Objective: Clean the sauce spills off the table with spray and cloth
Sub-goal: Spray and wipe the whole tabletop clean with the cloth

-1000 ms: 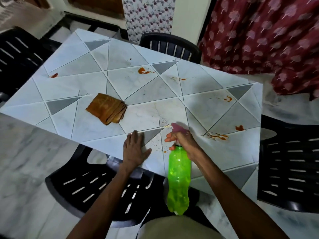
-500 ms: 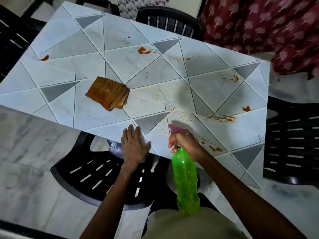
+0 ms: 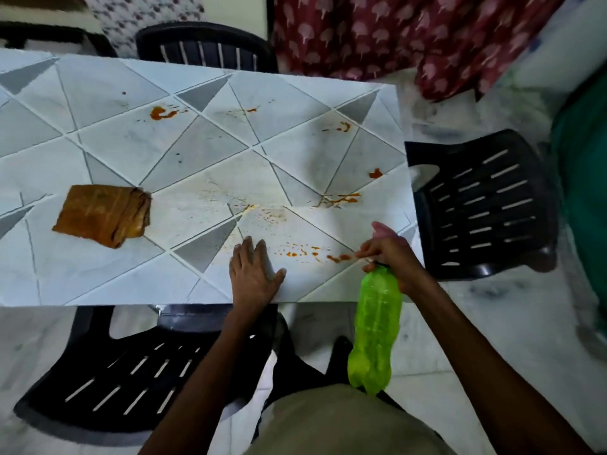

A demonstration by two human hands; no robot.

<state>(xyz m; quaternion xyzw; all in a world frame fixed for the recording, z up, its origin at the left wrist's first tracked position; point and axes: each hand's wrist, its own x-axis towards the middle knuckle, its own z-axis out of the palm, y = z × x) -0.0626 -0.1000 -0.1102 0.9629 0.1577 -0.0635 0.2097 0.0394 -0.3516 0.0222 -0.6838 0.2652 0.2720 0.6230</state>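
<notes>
Five fingers (image 3: 245, 254) flat, right hand (image 3: 392, 256) grips bottle (image 3: 374, 326)

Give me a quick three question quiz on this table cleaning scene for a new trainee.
1. True or false: the folded cloth lies on the table with neither hand touching it.
2. Which hand grips the green spray bottle?
3. The left hand is: A) gripping the cloth, B) resting flat on the table, C) lifted off the table.
Key: 1 true; 2 the right hand; 3 B.
</notes>
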